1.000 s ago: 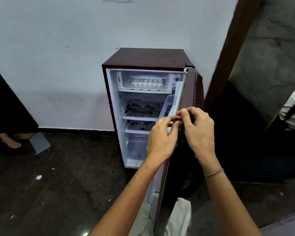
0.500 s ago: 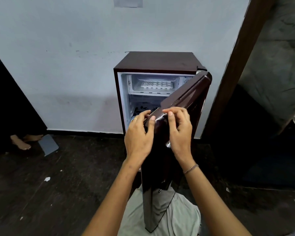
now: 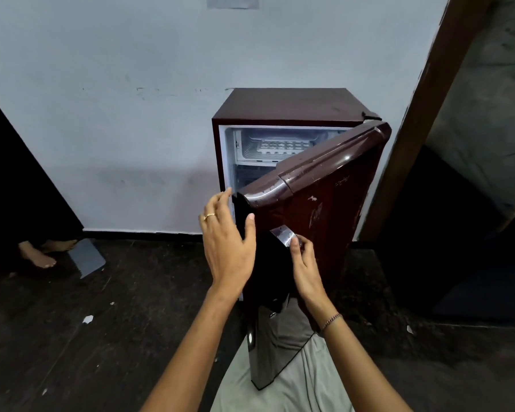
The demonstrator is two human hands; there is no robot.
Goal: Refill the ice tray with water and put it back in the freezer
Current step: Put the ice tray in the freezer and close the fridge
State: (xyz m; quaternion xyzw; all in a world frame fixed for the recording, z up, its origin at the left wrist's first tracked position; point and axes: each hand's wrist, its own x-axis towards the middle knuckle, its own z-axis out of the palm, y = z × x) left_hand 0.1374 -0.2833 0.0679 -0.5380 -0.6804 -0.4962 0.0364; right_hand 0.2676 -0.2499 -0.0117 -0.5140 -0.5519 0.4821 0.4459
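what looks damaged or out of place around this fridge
The fridge door has pale scratches on its maroon front, and droplets speckle its top edge. On the dark floor lie white scraps and a loose grey sheet.

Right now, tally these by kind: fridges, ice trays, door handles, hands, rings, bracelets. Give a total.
Fridge: 1
Ice tray: 1
Handle: 1
Hands: 2, left hand and right hand
Ring: 1
Bracelet: 1
Total: 7
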